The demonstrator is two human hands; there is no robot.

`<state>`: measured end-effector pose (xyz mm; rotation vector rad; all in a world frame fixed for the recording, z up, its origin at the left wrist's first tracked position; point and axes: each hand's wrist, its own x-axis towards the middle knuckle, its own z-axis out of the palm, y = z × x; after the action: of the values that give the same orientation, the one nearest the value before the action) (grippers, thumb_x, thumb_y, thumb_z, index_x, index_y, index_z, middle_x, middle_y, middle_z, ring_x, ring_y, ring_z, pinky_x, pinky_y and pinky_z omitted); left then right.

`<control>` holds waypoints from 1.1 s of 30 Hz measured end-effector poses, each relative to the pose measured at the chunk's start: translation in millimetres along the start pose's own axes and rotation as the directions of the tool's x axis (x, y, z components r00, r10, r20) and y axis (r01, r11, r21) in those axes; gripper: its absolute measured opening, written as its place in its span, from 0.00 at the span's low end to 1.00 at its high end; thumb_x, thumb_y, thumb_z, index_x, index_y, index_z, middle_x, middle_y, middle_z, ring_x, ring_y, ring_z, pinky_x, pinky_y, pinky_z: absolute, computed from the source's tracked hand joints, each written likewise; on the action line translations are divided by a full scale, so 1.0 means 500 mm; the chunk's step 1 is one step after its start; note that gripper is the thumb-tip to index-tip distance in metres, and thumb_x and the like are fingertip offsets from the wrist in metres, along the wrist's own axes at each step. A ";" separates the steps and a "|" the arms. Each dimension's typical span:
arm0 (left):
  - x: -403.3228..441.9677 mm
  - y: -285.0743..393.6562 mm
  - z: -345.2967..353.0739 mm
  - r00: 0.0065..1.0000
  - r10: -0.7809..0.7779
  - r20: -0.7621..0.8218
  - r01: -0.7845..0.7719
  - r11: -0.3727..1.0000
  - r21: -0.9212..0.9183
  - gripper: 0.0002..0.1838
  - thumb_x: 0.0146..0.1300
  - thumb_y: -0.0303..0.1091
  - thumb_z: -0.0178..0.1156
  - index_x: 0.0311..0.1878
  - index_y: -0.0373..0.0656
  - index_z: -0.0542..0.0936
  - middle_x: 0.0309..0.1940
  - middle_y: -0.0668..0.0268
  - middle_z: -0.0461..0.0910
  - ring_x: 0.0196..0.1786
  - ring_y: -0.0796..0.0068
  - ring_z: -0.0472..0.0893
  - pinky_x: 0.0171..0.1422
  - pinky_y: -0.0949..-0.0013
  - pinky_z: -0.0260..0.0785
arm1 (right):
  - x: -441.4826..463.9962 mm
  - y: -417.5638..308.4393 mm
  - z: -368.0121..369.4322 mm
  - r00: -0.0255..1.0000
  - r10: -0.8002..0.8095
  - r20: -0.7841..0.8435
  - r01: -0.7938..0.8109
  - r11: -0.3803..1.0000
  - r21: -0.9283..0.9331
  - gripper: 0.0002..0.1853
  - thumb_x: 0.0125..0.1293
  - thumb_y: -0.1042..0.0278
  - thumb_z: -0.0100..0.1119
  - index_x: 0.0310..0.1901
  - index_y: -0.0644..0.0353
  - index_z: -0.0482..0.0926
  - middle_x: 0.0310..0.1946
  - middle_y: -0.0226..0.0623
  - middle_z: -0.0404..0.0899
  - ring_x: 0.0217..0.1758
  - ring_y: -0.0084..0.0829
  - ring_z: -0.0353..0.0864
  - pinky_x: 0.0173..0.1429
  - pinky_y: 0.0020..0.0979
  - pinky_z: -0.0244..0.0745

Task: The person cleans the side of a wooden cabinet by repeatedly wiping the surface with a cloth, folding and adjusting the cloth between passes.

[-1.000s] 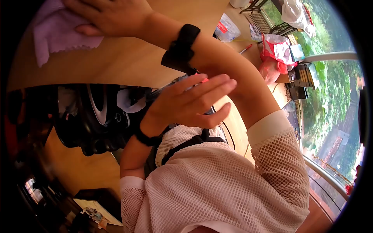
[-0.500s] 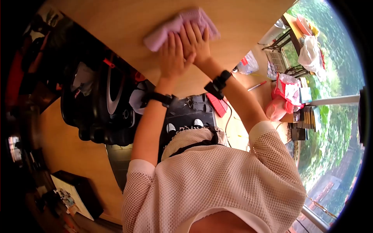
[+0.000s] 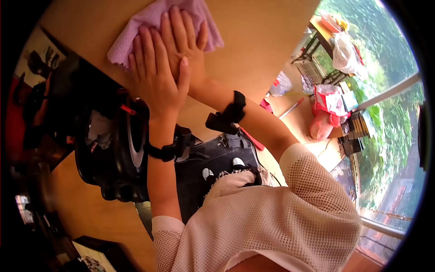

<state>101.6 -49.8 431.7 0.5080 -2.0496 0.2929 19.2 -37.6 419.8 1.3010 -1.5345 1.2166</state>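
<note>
A pink ribbed cloth (image 3: 122, 45) lies spread against a smooth light-brown wooden surface (image 3: 258, 41). My left hand (image 3: 156, 79) presses flat on its lower part, with the fingers stretched out. Beside it and partly overlapped by it, my right hand (image 3: 188, 52) also lies flat on the cloth, fingers extended and thumb out to the right. Neither hand grips the cloth; both push on it from above. Black straps with small dark devices circle both wrists.
Left of my arms is a bulky black glossy object (image 3: 129, 145), partly in shadow. A black mat (image 3: 195, 165) lies under my feet. To the right are red-and-white bags (image 3: 326, 106), a side table (image 3: 324, 34) and a large window (image 3: 385, 90).
Both hands have moved left with the cloth along the wooden surface. The cloth now looks more spread out, and my view has shifted.
</note>
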 end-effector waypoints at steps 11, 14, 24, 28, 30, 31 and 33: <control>-0.299 -0.077 0.129 0.995 -0.050 0.081 0.049 0.999 0.016 0.37 0.61 0.56 0.50 0.62 0.32 0.67 0.63 0.50 0.65 0.61 0.50 0.66 0.62 0.47 0.57 | -0.295 0.038 0.113 0.980 -0.176 0.093 0.188 0.973 -0.134 0.21 0.62 0.55 0.49 0.55 0.52 0.74 0.63 0.43 0.65 0.66 0.44 0.62 0.67 0.62 0.42; -0.414 -0.045 0.153 0.941 -0.104 0.323 0.116 0.993 -0.018 0.37 0.62 0.54 0.50 0.64 0.32 0.64 0.64 0.51 0.62 0.62 0.50 0.66 0.64 0.46 0.56 | -0.457 0.055 0.120 0.981 -0.093 0.173 0.108 0.991 -0.083 0.21 0.61 0.57 0.50 0.55 0.54 0.74 0.64 0.48 0.61 0.67 0.50 0.58 0.66 0.64 0.44; -0.264 -0.043 0.040 0.950 0.057 0.306 -0.028 0.995 -0.100 0.38 0.61 0.54 0.51 0.66 0.34 0.63 0.68 0.54 0.60 0.66 0.57 0.63 0.69 0.44 0.50 | -0.335 0.003 0.074 0.974 0.094 0.205 -0.073 0.992 -0.104 0.28 0.68 0.58 0.42 0.65 0.65 0.60 0.71 0.59 0.42 0.75 0.61 0.36 0.72 0.61 0.33; -0.117 -0.068 -0.065 0.975 0.045 0.218 0.038 0.932 -0.360 0.36 0.61 0.49 0.54 0.66 0.35 0.62 0.67 0.53 0.60 0.65 0.58 0.65 0.66 0.56 0.58 | -0.104 -0.078 -0.011 0.991 0.124 0.046 -0.126 0.991 0.053 0.27 0.63 0.65 0.52 0.63 0.63 0.63 0.67 0.57 0.53 0.71 0.54 0.50 0.72 0.52 0.43; -0.117 -0.072 -0.076 0.985 0.022 0.170 0.052 0.906 -0.421 0.34 0.62 0.45 0.55 0.66 0.34 0.62 0.67 0.52 0.61 0.64 0.56 0.66 0.65 0.60 0.60 | -0.069 -0.075 -0.038 0.991 0.130 -0.042 -0.122 0.980 0.155 0.28 0.58 0.74 0.58 0.62 0.63 0.65 0.63 0.51 0.60 0.67 0.49 0.59 0.68 0.43 0.55; -0.119 -0.075 -0.079 0.989 0.011 0.147 0.057 0.891 -0.450 0.33 0.62 0.43 0.56 0.66 0.34 0.61 0.66 0.52 0.61 0.63 0.55 0.67 0.65 0.61 0.61 | -0.074 -0.069 -0.050 0.981 0.172 -0.095 -0.152 0.971 0.186 0.27 0.58 0.75 0.58 0.61 0.63 0.65 0.62 0.50 0.61 0.66 0.48 0.60 0.66 0.42 0.58; -0.126 -0.070 -0.074 0.990 -0.033 0.140 0.107 0.821 -0.561 0.31 0.62 0.34 0.57 0.66 0.33 0.61 0.63 0.51 0.63 0.62 0.51 0.66 0.66 0.57 0.59 | -0.084 -0.057 -0.062 0.948 0.249 -0.201 -0.195 0.948 0.252 0.25 0.59 0.76 0.58 0.60 0.63 0.66 0.62 0.48 0.62 0.64 0.47 0.62 0.62 0.39 0.63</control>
<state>174.3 -51.3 396.0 0.2280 -2.1020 -0.4061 53.9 2.0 392.7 1.1002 -1.4318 1.6711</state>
